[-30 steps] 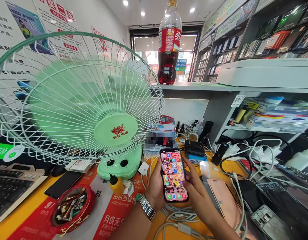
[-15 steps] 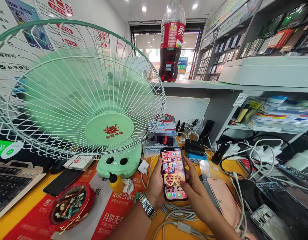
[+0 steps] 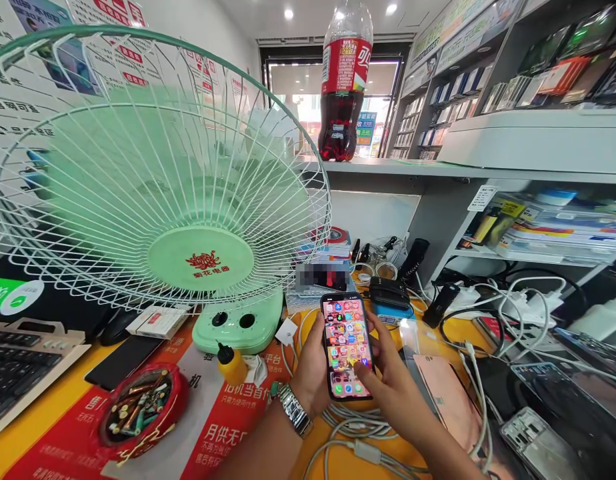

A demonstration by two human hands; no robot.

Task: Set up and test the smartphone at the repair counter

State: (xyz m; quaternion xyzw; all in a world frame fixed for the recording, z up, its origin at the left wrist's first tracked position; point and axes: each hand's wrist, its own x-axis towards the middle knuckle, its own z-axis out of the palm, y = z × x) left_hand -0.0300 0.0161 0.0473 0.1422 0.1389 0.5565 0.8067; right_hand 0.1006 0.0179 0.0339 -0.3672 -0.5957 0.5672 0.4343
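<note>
A lit smartphone point(image 3: 345, 333) is held upright before me, its screen full of app icons. My left hand point(image 3: 311, 367) grips it along the left edge, and a metal-band watch sits on that wrist. At the other side, my right hand point(image 3: 391, 370) has its fingers at the phone's right edge, partly hidden behind it. The right thumb lies over the lower part of the screen. Coiled grey cables point(image 3: 361, 443) lie on the yellow desk just beneath the phone.
A green table fan point(image 3: 201, 257) fills the left. Near it are a red ashtray point(image 3: 175, 407) with cigarette butts, a yellow bottle point(image 3: 232, 365), a dark phone point(image 3: 121, 363) and a keyboard point(image 3: 25, 373). A cola bottle point(image 3: 344, 87) stands on the shelf. Cables and phone parts point(image 3: 533, 437) crowd the right.
The phone's screen has gone from a page with large pictures to one with more app icons. My right thumb has shifted left over the screen. The fan's head has swung left.
</note>
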